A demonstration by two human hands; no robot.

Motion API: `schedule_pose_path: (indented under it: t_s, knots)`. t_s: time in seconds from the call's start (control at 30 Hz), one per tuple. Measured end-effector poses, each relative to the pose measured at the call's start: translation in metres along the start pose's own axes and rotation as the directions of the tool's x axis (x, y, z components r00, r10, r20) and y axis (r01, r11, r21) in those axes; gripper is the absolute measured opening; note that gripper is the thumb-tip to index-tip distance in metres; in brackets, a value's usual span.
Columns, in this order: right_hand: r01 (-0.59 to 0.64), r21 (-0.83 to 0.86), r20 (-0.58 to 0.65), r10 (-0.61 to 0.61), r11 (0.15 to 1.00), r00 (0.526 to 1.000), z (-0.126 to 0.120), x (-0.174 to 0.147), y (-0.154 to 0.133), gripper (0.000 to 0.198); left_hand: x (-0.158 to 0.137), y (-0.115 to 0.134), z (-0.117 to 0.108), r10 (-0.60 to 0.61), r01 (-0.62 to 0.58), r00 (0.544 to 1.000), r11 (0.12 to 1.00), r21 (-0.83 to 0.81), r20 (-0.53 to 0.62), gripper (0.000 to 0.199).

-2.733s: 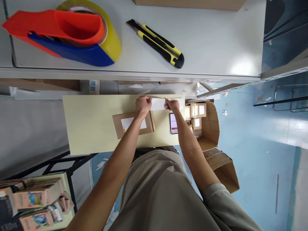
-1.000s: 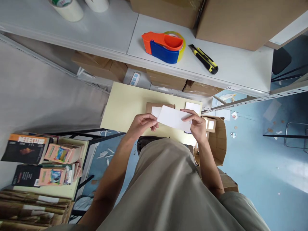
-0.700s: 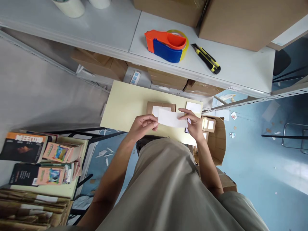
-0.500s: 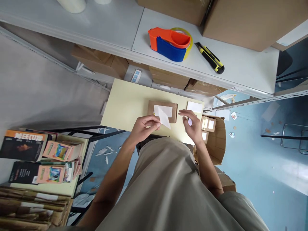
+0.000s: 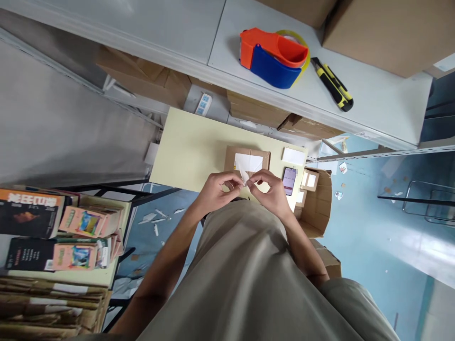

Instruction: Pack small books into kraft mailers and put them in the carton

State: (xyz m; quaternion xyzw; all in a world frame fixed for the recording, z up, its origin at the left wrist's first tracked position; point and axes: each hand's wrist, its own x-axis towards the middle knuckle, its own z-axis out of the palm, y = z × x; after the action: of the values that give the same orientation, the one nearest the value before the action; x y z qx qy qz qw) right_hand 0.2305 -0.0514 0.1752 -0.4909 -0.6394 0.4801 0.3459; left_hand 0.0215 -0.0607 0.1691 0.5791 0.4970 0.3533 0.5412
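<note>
Between my two hands is a small white paper slip [image 5: 243, 172], held above the near side of a cardboard box [image 5: 231, 158]. My left hand [image 5: 221, 191] pinches its lower edge with thumb and forefinger. Opposite, my right hand [image 5: 269, 190] is closed in a pinch on the same edge, its fingertips touching or nearly touching the left ones. A white label [image 5: 254, 162] lies on the top of the box, partly hidden by the slip. The box rests on a pale yellow table [image 5: 188, 147].
Right of the box lie a phone [image 5: 289, 181] and a white stack of labels [image 5: 293, 156]. An open carton [image 5: 320, 203] with small boxes stands beyond. On the shelf above are a tape dispenser [image 5: 273, 59] and a utility knife [image 5: 332, 85]. Books [image 5: 81, 222] are at left.
My right hand has moved left from beside the box and closed on the slip's edge. The slip now looks narrower and more upright. The phone is uncovered, and the view has shifted slightly.
</note>
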Motion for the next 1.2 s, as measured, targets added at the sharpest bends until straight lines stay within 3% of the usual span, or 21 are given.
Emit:
schedule_pose_path:
  t_s: [0.23, 0.43, 0.53, 0.63, 0.77, 0.87, 0.97, 1.1, 1.13, 1.2]
  knots:
    - [-0.072, -0.031, 0.024, 0.073, 0.997, 0.997, 0.037, 0.028, -0.009, 0.012, 0.004, -0.020, -0.046, -0.057, 0.057, 0.998, 0.996, -0.067, 0.001, 0.011]
    - [-0.194, 0.002, 0.009, 0.194, 0.981, 0.981, 0.070, 0.059, -0.006, 0.019, 0.005, -0.057, -0.107, -0.171, 0.163, 0.984, 0.973, -0.162, -0.040, 0.012]
    - [-0.265, 0.043, 0.010, 0.265, 0.963, 0.964, 0.086, 0.074, -0.001, 0.023, 0.004, -0.088, -0.140, -0.288, 0.249, 0.954, 0.914, -0.321, -0.079, 0.015]
    - [-0.324, 0.087, -0.003, 0.325, 0.942, 0.946, 0.104, 0.089, 0.002, 0.029, 0.002, -0.122, -0.171, -0.371, 0.235, 0.921, 0.768, -0.596, -0.116, 0.018]
    - [-0.360, 0.128, -0.079, 0.371, 0.924, 0.925, 0.131, 0.107, 0.004, 0.036, 0.003, -0.160, -0.213, -0.497, 0.148, 0.852, 0.534, -0.832, -0.167, 0.024]
    - [-0.381, 0.163, -0.155, 0.405, 0.910, 0.901, 0.149, 0.117, 0.004, 0.035, 0.009, -0.185, -0.249, -0.595, 0.127, 0.779, 0.459, -0.879, -0.198, 0.026]
    - [-0.373, 0.215, -0.248, 0.420, 0.903, 0.873, 0.163, 0.122, 0.003, 0.029, 0.021, -0.209, -0.291, -0.659, 0.051, 0.705, 0.417, -0.907, -0.263, 0.027]
    - [-0.355, 0.229, -0.327, 0.415, 0.906, 0.849, 0.170, 0.125, -0.001, 0.030, 0.041, -0.237, -0.346, -0.742, -0.066, 0.534, 0.441, -0.895, -0.405, 0.019]
    - [-0.358, 0.232, -0.328, 0.419, 0.904, 0.846, 0.171, 0.125, -0.003, 0.030, 0.047, -0.240, -0.356, -0.742, -0.059, 0.519, 0.465, -0.883, -0.425, 0.017]
    - [-0.365, 0.246, -0.307, 0.429, 0.898, 0.849, 0.173, 0.125, -0.007, 0.030, 0.057, -0.242, -0.366, -0.718, 0.035, 0.567, 0.511, -0.859, -0.404, 0.017]
